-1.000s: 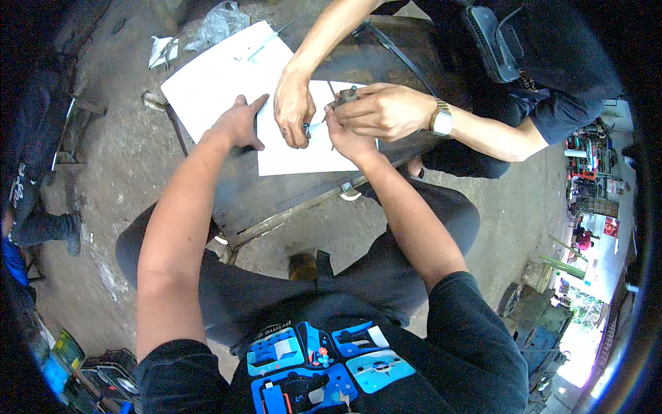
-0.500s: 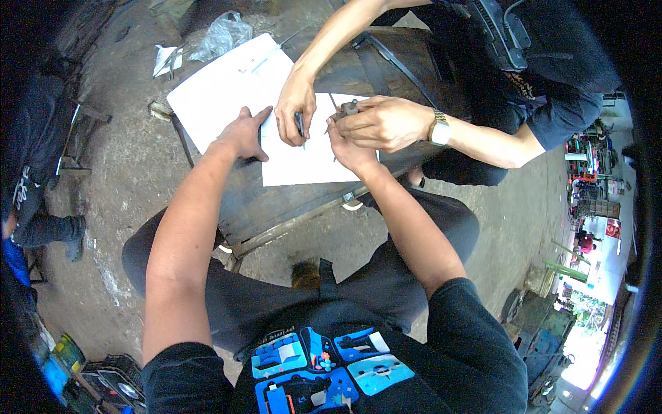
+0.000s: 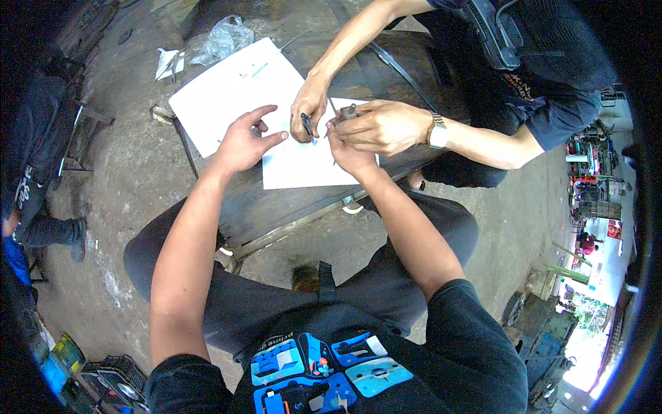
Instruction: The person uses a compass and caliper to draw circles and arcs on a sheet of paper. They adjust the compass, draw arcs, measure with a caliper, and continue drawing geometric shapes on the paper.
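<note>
My left hand hovers at the near edge of the white sheets, fingers and thumb apart. Nothing visible is held in it. My right hand has its fingers closed at a grey metal tool with a thin rod, over the nearer white paper. A co-worker's hand with a watch covers much of that tool and my fingertips. The co-worker's other hand holds a dark pen, its tip down at the nearer paper.
A larger white sheet lies on the dark wooden table, with a small clear item on it. Beyond are a crumpled plastic bag and a white packet. A dark strap crosses the table. Another person stands at the left.
My left hand has lifted off the paper and drawn back slightly, its fingers now pointing right. The co-worker's pen hand has shifted right toward my right hand, which stays in place.
</note>
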A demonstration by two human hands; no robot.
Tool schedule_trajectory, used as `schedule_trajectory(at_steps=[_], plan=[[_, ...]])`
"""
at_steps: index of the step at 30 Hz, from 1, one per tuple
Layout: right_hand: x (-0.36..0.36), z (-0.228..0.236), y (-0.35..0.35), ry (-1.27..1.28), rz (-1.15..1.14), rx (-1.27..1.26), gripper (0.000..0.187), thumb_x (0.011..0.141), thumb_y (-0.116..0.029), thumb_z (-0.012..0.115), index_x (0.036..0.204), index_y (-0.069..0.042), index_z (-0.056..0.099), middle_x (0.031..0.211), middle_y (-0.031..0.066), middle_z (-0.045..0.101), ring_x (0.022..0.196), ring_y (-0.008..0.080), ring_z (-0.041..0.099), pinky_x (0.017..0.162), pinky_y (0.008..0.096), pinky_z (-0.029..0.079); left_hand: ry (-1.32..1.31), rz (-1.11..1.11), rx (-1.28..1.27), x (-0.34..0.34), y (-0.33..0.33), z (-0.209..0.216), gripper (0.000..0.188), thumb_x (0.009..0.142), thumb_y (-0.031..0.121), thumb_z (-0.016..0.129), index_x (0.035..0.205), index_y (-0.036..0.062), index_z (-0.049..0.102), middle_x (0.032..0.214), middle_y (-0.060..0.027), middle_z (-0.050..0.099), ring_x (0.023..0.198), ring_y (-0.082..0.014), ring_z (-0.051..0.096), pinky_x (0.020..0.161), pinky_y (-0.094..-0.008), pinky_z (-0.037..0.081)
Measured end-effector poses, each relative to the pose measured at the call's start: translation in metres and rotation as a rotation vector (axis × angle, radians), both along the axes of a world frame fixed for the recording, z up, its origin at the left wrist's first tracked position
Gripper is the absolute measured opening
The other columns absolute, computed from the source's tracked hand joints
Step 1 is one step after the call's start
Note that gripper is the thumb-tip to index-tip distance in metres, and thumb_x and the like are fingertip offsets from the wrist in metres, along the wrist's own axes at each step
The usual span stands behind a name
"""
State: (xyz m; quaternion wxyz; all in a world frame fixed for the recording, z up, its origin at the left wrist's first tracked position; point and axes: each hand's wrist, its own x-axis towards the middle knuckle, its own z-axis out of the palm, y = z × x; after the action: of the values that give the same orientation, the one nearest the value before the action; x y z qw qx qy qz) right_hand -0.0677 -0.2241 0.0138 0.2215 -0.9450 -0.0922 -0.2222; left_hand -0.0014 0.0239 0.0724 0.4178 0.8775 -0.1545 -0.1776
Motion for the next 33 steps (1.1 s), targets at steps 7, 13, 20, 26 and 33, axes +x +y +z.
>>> schedule_trajectory(at_steps=[7,13,20,26,33], plan=[[0.000,0.008,0.000,-0.005,0.034,0.076,0.020,0.094,-0.017,0.065,0.081,-0.003,0.067,0.087,0.0136,0.067,0.095,0.0341,0.059,0.092,0.0475,0.043,-0.008,0.029,-0.004,0.002,0.001,-0.004,0.064,0.081,0.029,0.080,0.140,0.0163,0.059,0.105,-0.0133,0.064,0.099,-0.0256,0.064,0.090,-0.0395,0.053],[0.001,0.009,0.002,0.000,0.020,0.096,0.021,0.094,-0.019,0.065,0.082,-0.003,0.067,0.085,0.0123,0.067,0.091,0.0322,0.060,0.087,0.0456,0.044,-0.087,-0.091,0.364,-0.002,0.014,-0.032,0.070,0.080,0.020,0.076,0.145,0.0191,0.052,0.120,-0.0165,0.059,0.112,-0.0309,0.063,0.098,-0.0436,0.052],[0.000,0.006,-0.001,-0.027,0.056,0.002,0.022,0.096,-0.020,0.063,0.083,-0.003,0.066,0.084,0.0132,0.066,0.089,0.0332,0.061,0.086,0.0458,0.044,-0.136,0.003,0.217,-0.006,0.003,-0.026,0.055,0.084,0.013,0.070,0.138,0.0152,0.060,0.116,-0.0158,0.061,0.108,-0.0314,0.065,0.096,-0.0440,0.053],[0.000,0.009,0.001,-0.014,0.043,0.074,0.028,0.098,-0.024,0.060,0.081,-0.002,0.066,0.085,0.0156,0.066,0.090,0.0345,0.060,0.087,0.0467,0.043,-0.173,-0.016,0.100,-0.018,-0.004,-0.021,0.046,0.086,0.014,0.067,0.132,0.0126,0.064,0.112,-0.0154,0.063,0.102,-0.0326,0.067,0.093,-0.0442,0.054],[-0.002,0.011,0.001,0.035,0.016,0.008,0.031,0.098,-0.025,0.059,0.079,-0.002,0.065,0.087,0.0158,0.067,0.088,0.0349,0.061,0.085,0.0468,0.044,-0.052,0.035,0.346,-0.017,0.017,-0.048,0.056,0.083,0.021,0.075,0.138,0.0162,0.061,0.120,-0.0161,0.060,0.111,-0.0346,0.064,0.098,-0.0451,0.052]])
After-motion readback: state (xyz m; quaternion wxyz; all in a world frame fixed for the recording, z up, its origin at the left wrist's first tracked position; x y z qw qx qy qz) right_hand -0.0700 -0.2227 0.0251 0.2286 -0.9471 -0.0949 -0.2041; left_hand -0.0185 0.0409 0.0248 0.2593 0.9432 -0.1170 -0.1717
